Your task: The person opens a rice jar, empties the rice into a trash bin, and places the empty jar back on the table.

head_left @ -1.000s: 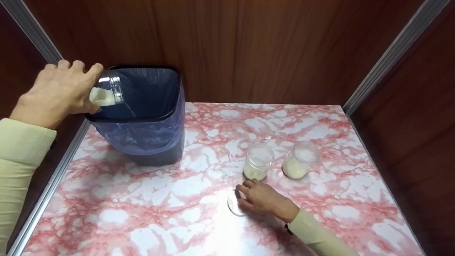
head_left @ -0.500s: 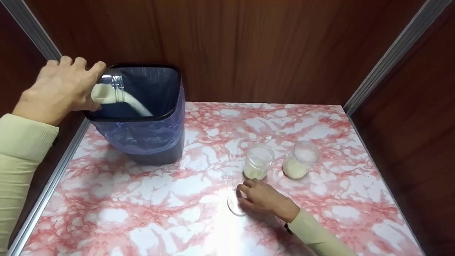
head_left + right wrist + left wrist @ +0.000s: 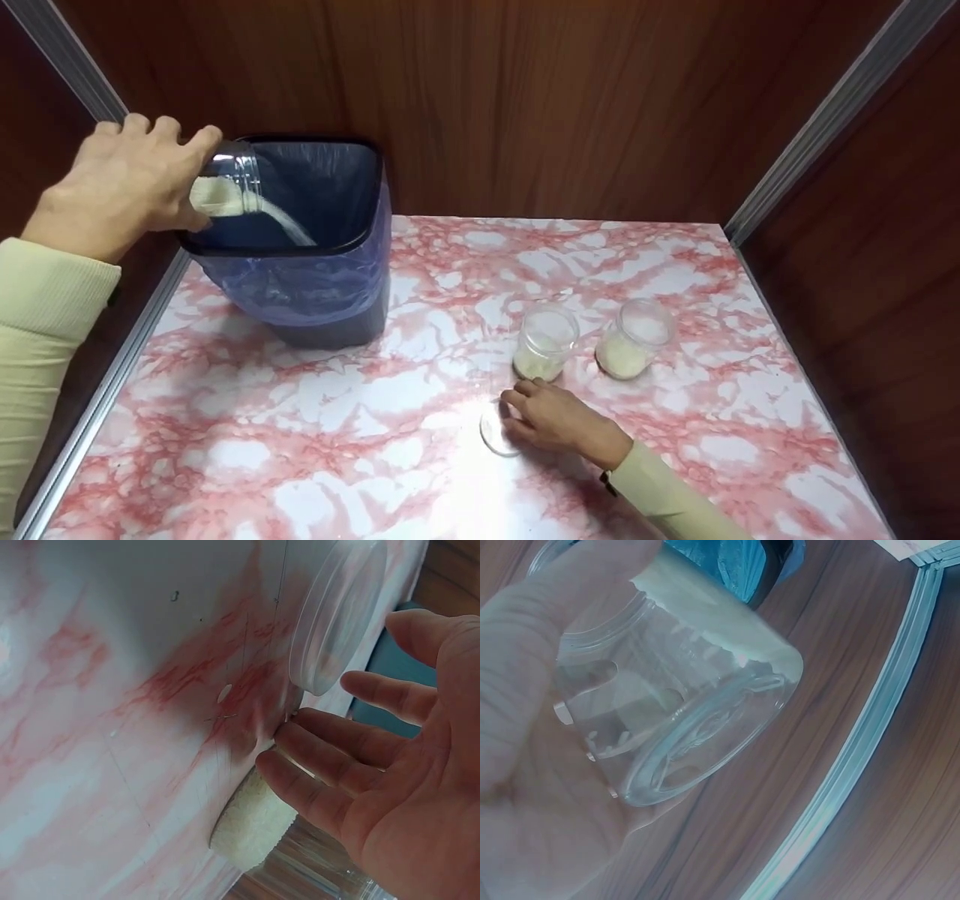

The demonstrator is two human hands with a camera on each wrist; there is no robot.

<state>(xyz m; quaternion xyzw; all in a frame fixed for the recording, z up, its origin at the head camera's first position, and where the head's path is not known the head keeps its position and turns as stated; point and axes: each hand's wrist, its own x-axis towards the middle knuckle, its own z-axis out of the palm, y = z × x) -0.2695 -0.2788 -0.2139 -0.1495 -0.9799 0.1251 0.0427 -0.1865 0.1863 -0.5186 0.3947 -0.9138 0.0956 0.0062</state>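
My left hand (image 3: 131, 184) grips a clear jar (image 3: 229, 187) tipped on its side over the bin (image 3: 322, 330). A stream of pale grains runs from its mouth into the bin. The left wrist view shows the pale contents lying along one wall of the jar (image 3: 720, 727), fingers and thumb around it. My right hand (image 3: 559, 420) rests low on the table by a clear round lid (image 3: 495, 442). In the right wrist view its fingers are loosely spread, apart from the lid (image 3: 337, 622), and overlap an upright jar (image 3: 544, 349) of rice-like grains.
A second upright jar (image 3: 634, 341) with pale grains stands to the right. The bin has a blue-purple liner (image 3: 292, 289) folded over its rim. Dark wood-look walls (image 3: 540, 112) enclose the marbled red-white table (image 3: 360, 450). A few loose grains lie near the lid.
A thin trickle from the jar has become a fuller stream, slightly thinner now than half a second ago. My left hand has risen a little. My right hand has barely moved.
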